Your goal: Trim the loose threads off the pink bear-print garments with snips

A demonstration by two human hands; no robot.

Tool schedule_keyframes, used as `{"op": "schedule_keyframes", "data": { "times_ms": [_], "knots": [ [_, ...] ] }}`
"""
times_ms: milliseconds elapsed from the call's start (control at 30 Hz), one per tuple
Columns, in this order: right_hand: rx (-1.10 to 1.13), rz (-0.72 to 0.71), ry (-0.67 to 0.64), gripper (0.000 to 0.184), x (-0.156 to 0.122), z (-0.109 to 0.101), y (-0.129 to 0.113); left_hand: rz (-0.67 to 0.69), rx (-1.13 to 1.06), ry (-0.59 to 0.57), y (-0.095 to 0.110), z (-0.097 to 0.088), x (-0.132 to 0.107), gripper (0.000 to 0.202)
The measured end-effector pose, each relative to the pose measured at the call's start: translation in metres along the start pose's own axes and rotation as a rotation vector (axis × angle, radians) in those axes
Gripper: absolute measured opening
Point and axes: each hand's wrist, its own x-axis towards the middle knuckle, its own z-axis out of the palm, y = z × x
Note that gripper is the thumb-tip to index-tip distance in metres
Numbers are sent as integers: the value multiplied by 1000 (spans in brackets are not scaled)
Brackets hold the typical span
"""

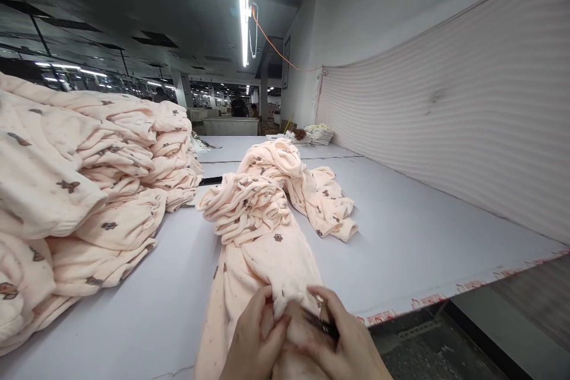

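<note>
A long peach fleece garment (262,231) with small brown prints lies bunched on the white table (401,243), running from the middle toward me. At the near edge my left hand (252,341) pinches its lower end, fingers closed on the cloth. My right hand (342,341) is closed beside it, touching the same cloth and holding a small dark tool (327,326) that I cannot make out clearly.
A tall stack of matching peach garments (84,190) fills the table's left side. A ribbed white fabric panel (467,113) slopes up along the right. More folded cloth (318,133) sits at the far end. People stand far off in the hall.
</note>
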Motion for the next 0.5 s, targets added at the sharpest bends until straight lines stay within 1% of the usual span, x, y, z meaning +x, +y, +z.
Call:
{"op": "schedule_keyframes", "data": {
  "times_ms": [33, 67, 100, 133, 200, 233, 267, 300, 367, 433, 500],
  "knots": [
    [-35, -21, 87, 42, 8, 1, -1, -10, -21, 28, 1, 1, 0, 26],
    [-56, -52, 158, 34, 16, 1, -3, -19, -50, 58, 3, 1, 0, 32],
    [-63, -92, 210, 28, 26, 1, -5, -37, -95, 73, 4, 1, 0, 37],
    [-69, -125, 255, 27, 34, 1, -7, -69, -159, 59, 6, 0, 1, 39],
    [-112, -136, 346, 28, 48, -3, -10, -177, -334, -47, 10, -3, 4, 36],
    [-144, -113, 378, 27, 53, -6, -11, -242, -426, -108, 13, -5, 6, 33],
    [-173, -83, 383, 23, 56, -8, -13, -306, -515, -159, 15, -7, 9, 33],
    [-187, -57, 358, 18, 57, -11, -15, -362, -600, -201, 18, -9, 12, 35],
    [-151, -50, 254, 12, 54, -14, -20, -430, -751, -261, 21, -11, 16, 40],
    [-83, -102, 132, 18, 48, -14, -23, -457, -875, -310, 20, -12, 19, 43],
    [-85, -151, 73, 27, 42, -12, -23, -449, -959, -328, 17, -12, 21, 42]
  ]
}}
